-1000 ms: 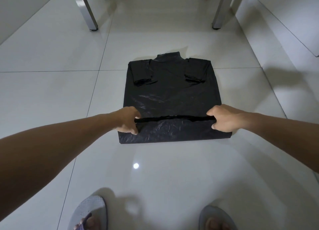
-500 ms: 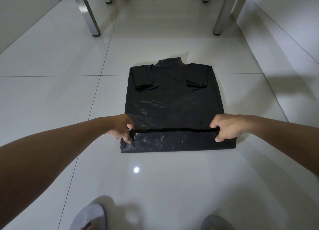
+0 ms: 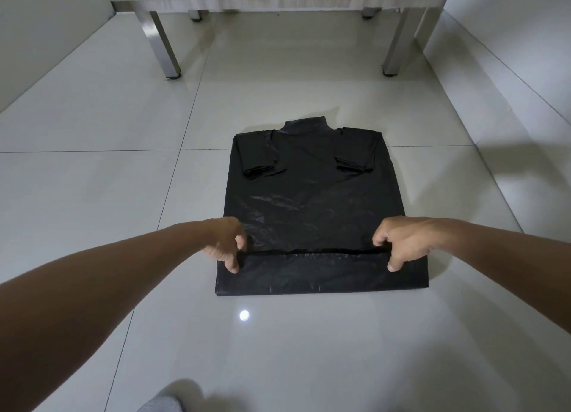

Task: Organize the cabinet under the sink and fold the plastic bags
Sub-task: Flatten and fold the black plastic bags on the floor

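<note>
The left hand [image 3: 227, 246] and right hand [image 3: 398, 245] pinch the folded edge of the plastic bag [image 3: 312, 201] on the floor [image 3: 92, 195]. Keep that edge taut and level. Press the crease flat.

A single head-worn camera looks forward and steeply down, close over the tiled floor [image 3: 92, 180].

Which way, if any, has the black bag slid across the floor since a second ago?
No. The black bag stays put: the grout line still meets it just below its top corners.
</note>
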Demonstrator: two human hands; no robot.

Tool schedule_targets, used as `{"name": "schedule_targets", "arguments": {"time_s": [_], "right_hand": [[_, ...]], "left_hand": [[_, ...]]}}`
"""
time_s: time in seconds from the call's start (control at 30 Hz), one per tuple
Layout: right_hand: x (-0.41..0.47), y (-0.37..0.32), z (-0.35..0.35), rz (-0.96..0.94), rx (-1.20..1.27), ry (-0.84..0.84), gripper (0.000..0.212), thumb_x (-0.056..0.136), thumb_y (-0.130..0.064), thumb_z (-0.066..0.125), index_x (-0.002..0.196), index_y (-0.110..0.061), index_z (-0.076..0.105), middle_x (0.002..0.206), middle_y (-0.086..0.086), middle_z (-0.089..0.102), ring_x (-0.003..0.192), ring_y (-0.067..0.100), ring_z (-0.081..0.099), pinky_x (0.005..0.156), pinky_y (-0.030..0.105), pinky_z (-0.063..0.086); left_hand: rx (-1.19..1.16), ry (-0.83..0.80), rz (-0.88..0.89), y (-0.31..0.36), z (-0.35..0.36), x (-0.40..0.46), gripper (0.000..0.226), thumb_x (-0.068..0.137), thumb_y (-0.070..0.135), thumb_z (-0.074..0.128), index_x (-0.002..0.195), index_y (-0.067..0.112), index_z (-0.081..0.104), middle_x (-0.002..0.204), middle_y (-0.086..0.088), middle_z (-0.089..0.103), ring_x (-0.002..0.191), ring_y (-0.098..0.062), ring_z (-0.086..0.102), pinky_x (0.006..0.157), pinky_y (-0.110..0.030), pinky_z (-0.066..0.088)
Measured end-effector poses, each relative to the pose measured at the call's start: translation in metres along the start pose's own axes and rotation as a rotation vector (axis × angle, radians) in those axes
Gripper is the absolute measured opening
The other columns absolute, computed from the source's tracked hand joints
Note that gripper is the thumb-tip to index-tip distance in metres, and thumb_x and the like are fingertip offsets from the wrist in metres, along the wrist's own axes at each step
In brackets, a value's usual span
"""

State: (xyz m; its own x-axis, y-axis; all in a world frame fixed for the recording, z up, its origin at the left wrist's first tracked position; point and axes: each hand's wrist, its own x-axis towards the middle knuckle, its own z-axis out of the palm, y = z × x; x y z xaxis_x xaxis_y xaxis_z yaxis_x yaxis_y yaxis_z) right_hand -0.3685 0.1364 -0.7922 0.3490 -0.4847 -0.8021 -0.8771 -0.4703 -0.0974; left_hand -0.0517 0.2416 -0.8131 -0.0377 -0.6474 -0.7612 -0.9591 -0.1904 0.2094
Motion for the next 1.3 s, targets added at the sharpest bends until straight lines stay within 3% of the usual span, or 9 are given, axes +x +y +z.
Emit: {"name": "schedule_targets", "arguments": {"time_s": [0.1,0.17,0.3,0.43,0.57,0.8,0.97,1.13,1.3], "right_hand": [[-0.005,-0.005,-0.004,0.004,-0.075,-0.117,0.057,0.075,-0.028,0.082,0.126,-0.021,0.057,0.109,-0.006,0.059,0.096,0.016,0.06,0.079,0.027,0.053],[-0.009,-0.008,-0.003,-0.017,-0.115,-0.199,0.054,0.072,-0.031,0.084,0.118,-0.018,0.058,0.094,-0.009,0.058,0.083,0.011,0.058,0.065,0.021,0.05],[-0.01,-0.006,0.007,-0.082,-0.031,-0.367,0.038,0.066,-0.032,0.09,0.095,-0.025,0.067,0.094,-0.006,0.066,0.083,0.011,0.063,0.066,0.023,0.053],[-0.01,-0.004,0.004,-0.087,0.096,-0.401,0.044,0.071,-0.037,0.085,0.109,-0.023,0.067,0.11,-0.001,0.068,0.101,0.014,0.065,0.086,0.033,0.058],[0.004,0.001,-0.019,-0.071,0.249,-0.119,0.029,0.081,-0.034,0.079,0.102,-0.017,0.068,0.095,0.001,0.071,0.087,0.012,0.068,0.079,0.031,0.06],[0.065,0.024,-0.097,0.067,0.427,0.414,0.014,0.092,-0.023,0.067,0.1,-0.012,0.068,0.096,0.008,0.069,0.091,0.02,0.068,0.077,0.035,0.06],[0.103,0.037,-0.139,0.133,0.277,0.568,0.031,0.094,-0.027,0.063,0.11,-0.001,0.069,0.117,0.014,0.066,0.107,0.031,0.062,0.095,0.041,0.051],[0.143,0.049,-0.158,0.084,0.311,0.514,0.064,0.094,-0.028,0.065,0.149,-0.014,0.036,0.153,0.006,0.037,0.139,0.027,0.037,0.113,0.036,0.033],[0.17,0.057,-0.172,0.114,0.193,0.505,0.07,0.082,-0.031,0.077,0.143,-0.02,0.044,0.141,0.006,0.05,0.127,0.03,0.048,0.106,0.043,0.041]], "left_hand": [[-0.075,-0.221,0.012,0.006,-0.001,-0.004,0.025,0.066,0.022,0.087,0.072,0.026,0.064,0.082,0.004,0.062,0.079,-0.017,0.059,0.066,-0.024,0.052],[-0.115,-0.352,0.019,0.009,0.003,-0.008,0.023,0.066,0.025,0.088,0.074,0.025,0.067,0.087,0.0,0.067,0.082,-0.016,0.062,0.07,-0.024,0.055],[-0.236,-0.455,0.0,0.016,0.014,-0.013,0.049,0.064,0.063,0.078,0.083,0.017,0.072,0.091,-0.002,0.073,0.088,-0.017,0.068,0.085,-0.035,0.057],[-0.351,-0.293,-0.03,0.026,0.013,-0.008,0.05,0.081,0.055,0.066,0.081,0.005,0.069,0.088,-0.01,0.072,0.078,-0.025,0.07,0.077,-0.037,0.057],[-0.31,0.081,-0.016,0.034,-0.007,0.004,0.026,0.087,0.031,0.07,0.078,0.007,0.068,0.076,-0.01,0.07,0.064,-0.02,0.067,0.062,-0.029,0.057],[-0.153,0.568,-0.093,0.009,-0.083,0.059,0.022,0.083,0.021,0.07,0.103,0.013,0.064,0.109,-0.01,0.066,0.1,-0.027,0.06,0.082,-0.034,0.049],[-0.121,0.626,-0.128,-0.012,-0.13,0.092,0.058,0.082,0.026,0.074,0.132,0.011,0.05,0.128,-0.012,0.057,0.114,-0.032,0.054,0.092,-0.039,0.046],[-0.047,0.593,-0.152,-0.024,-0.155,0.123,0.079,0.082,0.023,0.076,0.147,0.012,0.034,0.144,-0.015,0.041,0.132,-0.034,0.039,0.106,-0.044,0.039],[-0.039,0.499,-0.189,-0.04,-0.162,0.146,0.091,0.079,0.02,0.079,0.151,0.013,0.024,0.15,-0.015,0.035,0.137,-0.035,0.032,0.109,-0.044,0.034]]}}
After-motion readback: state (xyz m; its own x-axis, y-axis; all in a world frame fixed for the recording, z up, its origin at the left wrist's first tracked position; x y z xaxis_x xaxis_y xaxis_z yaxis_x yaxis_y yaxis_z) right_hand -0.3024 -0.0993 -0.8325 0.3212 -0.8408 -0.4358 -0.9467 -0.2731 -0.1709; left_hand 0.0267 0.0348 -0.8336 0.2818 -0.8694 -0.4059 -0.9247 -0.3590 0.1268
